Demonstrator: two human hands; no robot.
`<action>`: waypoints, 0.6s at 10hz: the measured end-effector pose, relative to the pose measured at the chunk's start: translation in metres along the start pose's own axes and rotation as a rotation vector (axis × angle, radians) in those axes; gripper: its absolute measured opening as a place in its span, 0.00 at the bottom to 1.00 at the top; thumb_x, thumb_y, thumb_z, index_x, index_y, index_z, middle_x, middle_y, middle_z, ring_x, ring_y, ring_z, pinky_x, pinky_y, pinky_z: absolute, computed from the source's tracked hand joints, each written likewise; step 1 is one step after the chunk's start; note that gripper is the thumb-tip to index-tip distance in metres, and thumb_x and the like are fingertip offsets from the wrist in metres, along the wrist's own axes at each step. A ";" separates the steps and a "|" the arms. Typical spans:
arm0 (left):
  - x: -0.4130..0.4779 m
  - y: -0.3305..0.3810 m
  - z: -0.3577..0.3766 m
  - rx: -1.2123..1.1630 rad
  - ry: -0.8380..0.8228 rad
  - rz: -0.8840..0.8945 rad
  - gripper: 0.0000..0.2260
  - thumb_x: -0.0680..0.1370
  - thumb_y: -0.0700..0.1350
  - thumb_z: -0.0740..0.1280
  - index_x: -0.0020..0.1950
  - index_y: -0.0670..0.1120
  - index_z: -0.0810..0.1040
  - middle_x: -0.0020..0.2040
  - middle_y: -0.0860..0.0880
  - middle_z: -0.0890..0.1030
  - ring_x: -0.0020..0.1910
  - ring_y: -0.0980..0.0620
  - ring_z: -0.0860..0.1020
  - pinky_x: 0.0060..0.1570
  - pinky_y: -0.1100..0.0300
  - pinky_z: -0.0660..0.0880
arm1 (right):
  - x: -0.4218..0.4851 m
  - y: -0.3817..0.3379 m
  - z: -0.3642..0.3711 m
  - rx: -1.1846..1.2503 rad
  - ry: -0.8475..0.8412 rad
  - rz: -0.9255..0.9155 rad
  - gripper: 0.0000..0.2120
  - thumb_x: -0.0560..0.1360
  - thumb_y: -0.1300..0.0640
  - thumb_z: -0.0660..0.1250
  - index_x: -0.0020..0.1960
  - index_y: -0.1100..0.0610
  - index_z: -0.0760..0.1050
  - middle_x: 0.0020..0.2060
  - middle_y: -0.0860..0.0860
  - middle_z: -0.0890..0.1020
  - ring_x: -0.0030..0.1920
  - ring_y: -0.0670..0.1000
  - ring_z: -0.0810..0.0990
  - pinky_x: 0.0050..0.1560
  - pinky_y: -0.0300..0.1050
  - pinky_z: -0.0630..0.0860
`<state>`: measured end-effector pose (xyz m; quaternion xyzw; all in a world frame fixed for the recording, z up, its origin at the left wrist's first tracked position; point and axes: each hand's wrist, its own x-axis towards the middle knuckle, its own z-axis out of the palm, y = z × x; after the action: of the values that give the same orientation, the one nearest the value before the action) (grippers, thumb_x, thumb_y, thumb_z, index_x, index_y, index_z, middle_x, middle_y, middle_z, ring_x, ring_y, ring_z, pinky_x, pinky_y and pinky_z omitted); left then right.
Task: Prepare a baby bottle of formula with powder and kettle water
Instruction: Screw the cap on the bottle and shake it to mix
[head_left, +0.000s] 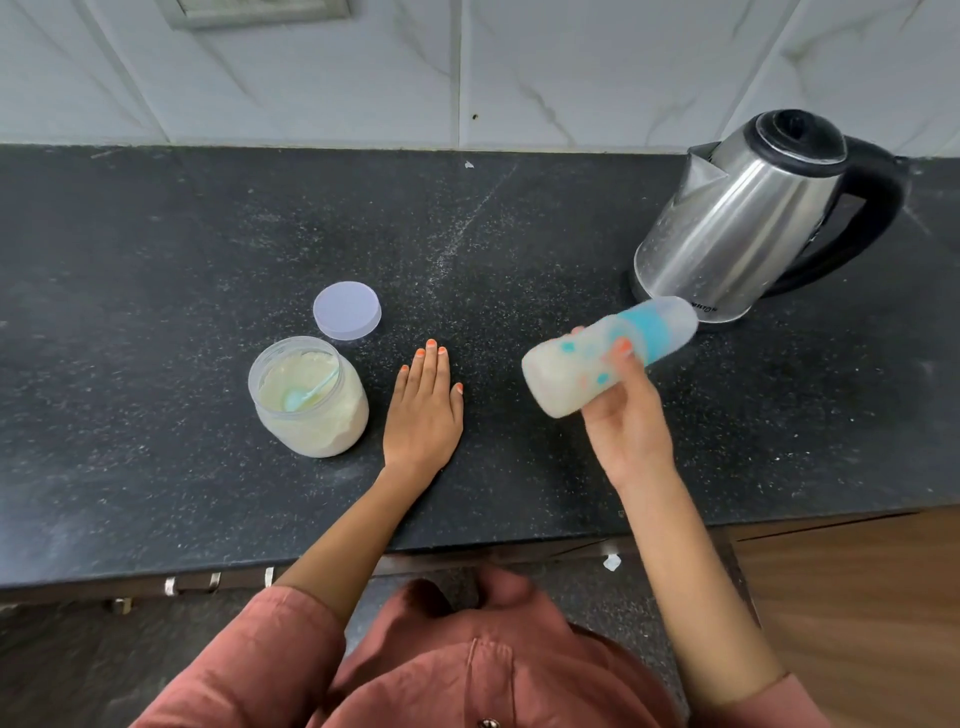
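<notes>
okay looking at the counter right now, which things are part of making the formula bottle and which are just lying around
Part of the job:
- milky baby bottle with blue collar and clear cap, gripped tilted in the right hand
- steel kettle with black handle
- open clear plastic jar of pale powder with a light blue scoop inside
- round pale lilac lid, off the jar

Just lying about:
- small white scrap near the wall
- left hand, flat on the counter, idle

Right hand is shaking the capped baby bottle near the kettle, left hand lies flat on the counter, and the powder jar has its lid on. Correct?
Not quite. The head view shows the powder jar open, a scoop inside it; its lid lies on the counter behind it. The rest holds: right hand grips the baby bottle near the kettle, left hand flat.
</notes>
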<state>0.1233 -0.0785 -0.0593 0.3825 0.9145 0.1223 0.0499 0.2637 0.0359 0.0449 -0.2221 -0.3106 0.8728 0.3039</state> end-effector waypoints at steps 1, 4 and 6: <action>0.000 0.000 0.000 -0.014 -0.003 0.000 0.23 0.83 0.48 0.46 0.76 0.41 0.47 0.77 0.45 0.48 0.76 0.49 0.46 0.74 0.55 0.43 | 0.000 0.006 0.000 0.075 0.035 0.023 0.38 0.49 0.48 0.82 0.55 0.56 0.74 0.49 0.52 0.83 0.50 0.49 0.82 0.48 0.45 0.80; -0.001 -0.001 0.000 -0.002 0.002 0.003 0.23 0.83 0.48 0.45 0.76 0.41 0.47 0.77 0.45 0.48 0.76 0.50 0.46 0.73 0.56 0.42 | 0.001 -0.005 0.003 0.135 -0.063 -0.061 0.33 0.54 0.47 0.80 0.55 0.54 0.73 0.45 0.51 0.85 0.49 0.48 0.83 0.54 0.46 0.79; 0.001 0.000 0.000 -0.010 0.002 0.001 0.23 0.83 0.48 0.46 0.76 0.41 0.47 0.77 0.45 0.48 0.76 0.50 0.46 0.73 0.56 0.42 | -0.011 0.009 0.000 -0.152 -0.109 0.091 0.36 0.52 0.46 0.81 0.55 0.58 0.74 0.47 0.53 0.84 0.51 0.50 0.82 0.54 0.46 0.79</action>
<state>0.1232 -0.0776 -0.0594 0.3824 0.9137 0.1274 0.0509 0.2677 0.0230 0.0415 -0.2106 -0.3818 0.8704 0.2287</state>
